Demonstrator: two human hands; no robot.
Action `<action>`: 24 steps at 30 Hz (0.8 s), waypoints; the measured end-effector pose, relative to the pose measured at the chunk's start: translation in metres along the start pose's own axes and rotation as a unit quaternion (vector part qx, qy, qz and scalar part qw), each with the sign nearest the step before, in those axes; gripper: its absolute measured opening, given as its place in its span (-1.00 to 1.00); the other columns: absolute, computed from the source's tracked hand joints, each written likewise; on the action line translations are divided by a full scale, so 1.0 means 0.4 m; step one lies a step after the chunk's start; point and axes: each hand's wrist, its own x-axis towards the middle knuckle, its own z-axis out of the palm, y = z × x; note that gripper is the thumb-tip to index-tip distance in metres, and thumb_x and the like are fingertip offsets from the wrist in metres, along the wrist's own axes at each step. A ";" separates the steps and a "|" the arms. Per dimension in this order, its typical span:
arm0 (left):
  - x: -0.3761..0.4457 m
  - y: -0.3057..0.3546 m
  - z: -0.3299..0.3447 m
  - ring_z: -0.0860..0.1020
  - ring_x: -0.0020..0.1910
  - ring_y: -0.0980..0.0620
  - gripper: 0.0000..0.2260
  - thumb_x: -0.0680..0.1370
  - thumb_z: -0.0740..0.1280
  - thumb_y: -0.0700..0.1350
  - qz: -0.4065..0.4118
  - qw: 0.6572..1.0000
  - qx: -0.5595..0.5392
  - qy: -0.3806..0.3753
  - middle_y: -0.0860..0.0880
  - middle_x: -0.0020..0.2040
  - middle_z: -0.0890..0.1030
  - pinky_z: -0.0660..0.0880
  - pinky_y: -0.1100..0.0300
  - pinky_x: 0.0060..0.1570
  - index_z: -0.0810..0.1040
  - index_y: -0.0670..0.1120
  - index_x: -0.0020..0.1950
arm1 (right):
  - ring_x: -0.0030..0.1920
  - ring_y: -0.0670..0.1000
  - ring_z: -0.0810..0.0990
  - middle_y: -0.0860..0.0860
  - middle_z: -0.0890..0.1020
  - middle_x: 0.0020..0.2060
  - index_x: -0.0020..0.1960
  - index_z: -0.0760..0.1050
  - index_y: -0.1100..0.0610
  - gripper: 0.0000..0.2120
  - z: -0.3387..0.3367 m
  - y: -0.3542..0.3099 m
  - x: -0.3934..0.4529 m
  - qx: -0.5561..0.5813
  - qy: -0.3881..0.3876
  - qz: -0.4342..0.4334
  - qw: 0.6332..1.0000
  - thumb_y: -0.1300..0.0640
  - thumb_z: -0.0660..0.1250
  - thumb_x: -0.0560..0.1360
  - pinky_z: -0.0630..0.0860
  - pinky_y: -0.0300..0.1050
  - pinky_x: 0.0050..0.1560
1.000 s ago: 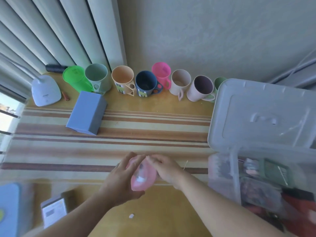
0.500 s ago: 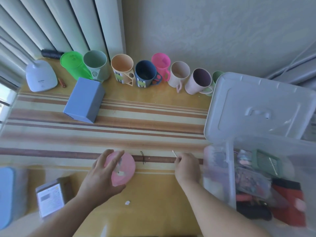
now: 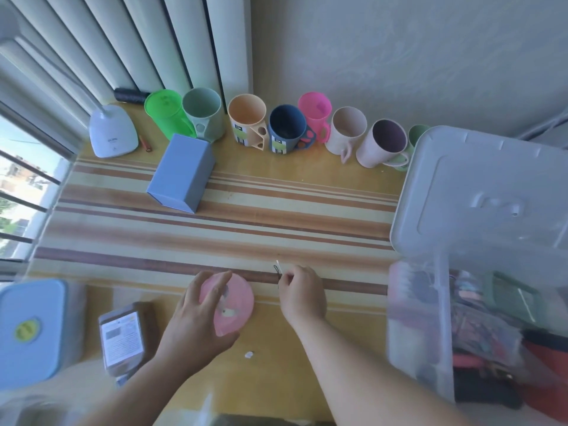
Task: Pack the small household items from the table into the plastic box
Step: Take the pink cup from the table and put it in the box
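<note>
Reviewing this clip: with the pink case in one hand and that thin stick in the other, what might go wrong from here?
1. The right hand pinches a thin white stick by its end; so slight a thing may slip unnoticed onto the striped table.
2. The left hand only half-covers the pink round case, so it could slide out.
3. The plastic box looks quite full; items may not settle.

Mugs (image 3: pixel 287 129) in row by wall (image 3: pixel 399 56)

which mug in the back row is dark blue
The navy mug, fourth from the left between the peach mug and the pink one; the others are pale or bright.
</note>
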 end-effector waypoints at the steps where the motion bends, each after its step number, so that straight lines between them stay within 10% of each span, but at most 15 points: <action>1: 0.000 -0.001 0.003 0.40 0.40 -0.20 0.05 0.27 0.58 0.18 -0.002 1.000 -0.002 0.002 0.05 0.56 0.09 0.55 -0.07 0.20 0.01 0.33 0.60 | 0.00 0.07 0.54 -0.08 0.59 -0.06 -0.05 0.61 -0.02 -0.81 0.005 -0.002 -0.001 -0.002 0.001 0.001 1.000 0.01 0.26 0.64 0.55 0.00 -0.20; 5: 0.001 -0.002 0.015 0.38 0.41 -0.24 0.05 0.26 0.59 0.17 -0.008 1.000 0.008 0.011 0.01 0.55 0.10 0.55 -0.10 0.21 0.04 0.29 0.60 | 0.07 0.06 0.51 -0.08 0.56 0.03 0.10 0.58 -0.03 -0.80 0.010 -0.006 -0.013 -0.072 -0.006 -0.023 0.997 -0.14 0.33 0.63 0.45 -0.05 -0.20; 11: -0.001 -0.011 0.024 0.42 0.37 -0.28 0.04 0.26 0.59 0.19 0.010 0.999 0.028 0.024 -0.05 0.54 0.15 0.54 -0.13 0.21 0.09 0.20 0.61 | 0.11 0.10 0.49 -0.04 0.61 0.04 0.04 0.58 0.05 -0.89 0.022 -0.016 -0.018 -0.181 -0.007 -0.131 0.975 0.18 0.29 0.64 0.49 -0.04 -0.05; 18: -0.020 -0.001 0.010 0.39 0.41 -0.21 0.04 0.30 0.57 0.22 0.007 1.000 0.005 0.017 0.03 0.57 0.08 0.56 -0.08 0.19 -0.01 0.31 0.61 | 0.17 0.18 0.48 0.12 0.58 0.08 0.21 0.53 0.18 -0.78 -0.018 -0.012 -0.007 -0.405 -0.113 -0.234 0.877 0.30 0.31 0.57 0.44 0.01 -0.11; 24: -0.078 0.039 0.006 0.43 0.36 -0.14 0.04 0.28 0.58 0.22 -0.002 1.000 0.003 0.012 0.10 0.54 0.12 0.57 -0.03 0.09 0.00 0.33 0.59 | 0.01 0.13 0.50 0.02 0.54 -0.10 0.04 0.54 0.13 -0.91 -0.110 0.009 -0.040 -0.287 -0.141 -0.192 0.928 0.13 0.29 0.62 0.40 -0.02 -0.17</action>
